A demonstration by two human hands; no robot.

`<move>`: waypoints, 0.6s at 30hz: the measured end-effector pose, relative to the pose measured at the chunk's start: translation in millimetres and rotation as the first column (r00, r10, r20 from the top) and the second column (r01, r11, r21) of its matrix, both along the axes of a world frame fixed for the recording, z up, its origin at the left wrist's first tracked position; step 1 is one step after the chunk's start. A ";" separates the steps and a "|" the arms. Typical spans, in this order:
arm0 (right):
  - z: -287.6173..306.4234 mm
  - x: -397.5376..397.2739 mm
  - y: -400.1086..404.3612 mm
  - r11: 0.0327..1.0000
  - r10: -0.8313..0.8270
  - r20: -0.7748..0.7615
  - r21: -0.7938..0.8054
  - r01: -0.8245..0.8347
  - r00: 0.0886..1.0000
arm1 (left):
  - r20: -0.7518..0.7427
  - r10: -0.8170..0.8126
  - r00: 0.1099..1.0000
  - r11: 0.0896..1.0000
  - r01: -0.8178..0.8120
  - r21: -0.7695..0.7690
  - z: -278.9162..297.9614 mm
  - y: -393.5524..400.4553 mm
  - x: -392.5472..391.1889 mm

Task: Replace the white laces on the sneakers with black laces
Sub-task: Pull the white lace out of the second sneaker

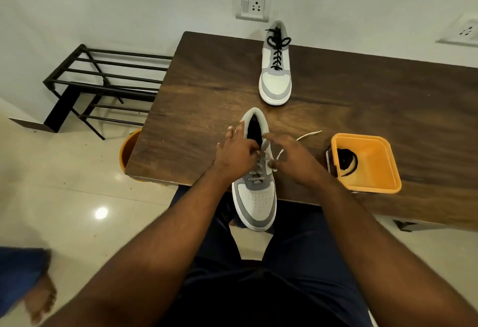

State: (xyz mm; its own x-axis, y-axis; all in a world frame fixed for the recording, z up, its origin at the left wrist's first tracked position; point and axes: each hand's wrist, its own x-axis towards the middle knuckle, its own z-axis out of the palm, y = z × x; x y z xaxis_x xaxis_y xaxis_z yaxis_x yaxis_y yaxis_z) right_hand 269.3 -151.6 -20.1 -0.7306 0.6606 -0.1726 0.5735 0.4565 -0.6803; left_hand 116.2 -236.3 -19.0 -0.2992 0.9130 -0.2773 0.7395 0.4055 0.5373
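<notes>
- Centrally, near sneaker (254, 192) sits at the front edge of the desk (207, 88), toe hanging past the edge toward the person, heel opening facing away. Grey and white upper, dark lining.
- White lace (307, 135) partly threaded through this sneaker's eyelets; crossings visible over the lower tongue. One free end trails out to the right across the desk top, tip lying between the sneaker and the orange container.
- Left hand (236, 152) on the left side of the sneaker's collar; index finger stretched along the collar rim, the other fingers curled in at the upper eyelets. Grip appears to pinch lace there, though the exact contact is hidden by the fingers.
- Right hand (289, 157) just right of the tongue, fingers curled, thumb and fingertips pinching a strand of the white lace close to the eyelets.
- Far sneaker (276, 68) stands well apart at the back of the desk, toe pointing toward the person, fully laced with a black lace (277, 44) tied in a bow.
- Orange container (366, 162) on the desk right of the hands, open top, something dark coiled in its left corner; cannot tell what.
- Black metal rack (103, 80) on the floor left of the desk; wall socket (253, 4) behind the far sneaker.
</notes>
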 end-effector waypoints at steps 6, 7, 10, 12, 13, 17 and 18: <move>-7.1 -6.5 -8.0 1.000 0.025 -0.019 -0.001 -0.025 1.000 | 0.031 0.034 0.999 0.999 -0.034 0.007 -3.8 4.3 0.4; -5.8 -6.6 -9.2 1.000 0.004 -0.017 -0.003 -0.004 1.000 | 0.068 0.069 0.995 0.994 -0.075 0.082 -6.5 1.3 1.0; -4.5 -7.4 -12.2 0.997 -0.076 -0.001 -0.012 0.076 0.997 | 0.320 0.227 0.920 0.900 -0.323 0.292 -14.2 -12.1 -0.2; -5.7 -9.1 -13.2 0.993 -0.115 -0.006 -0.024 0.115 0.993 | 0.470 0.325 0.820 0.834 -0.483 0.266 -17.9 -24.9 -0.5; -5.9 -10.4 -13.8 0.993 -0.119 -0.010 -0.028 0.119 0.993 | 0.500 0.367 0.784 0.812 -0.532 0.239 -18.1 -30.4 -0.3; -7.4 -14.2 -16.2 0.990 -0.137 -0.035 -0.043 0.135 0.990 | 0.326 0.322 0.889 0.860 -0.419 0.291 -7.7 -29.5 1.2; -8.3 -14.1 -16.8 0.989 -0.140 -0.041 -0.047 0.139 0.989 | 0.225 0.276 0.935 0.898 -0.334 0.287 -2.1 -23.2 2.2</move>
State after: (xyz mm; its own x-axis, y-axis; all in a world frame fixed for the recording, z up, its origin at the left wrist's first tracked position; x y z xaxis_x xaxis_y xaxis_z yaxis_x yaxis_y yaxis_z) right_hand 255.2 -168.4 -28.4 -0.6394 0.7491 -0.1730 0.5982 0.3433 -0.7241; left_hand 118.4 -259.5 -21.0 -0.5504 0.8325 -0.0638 0.4895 0.3836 0.7831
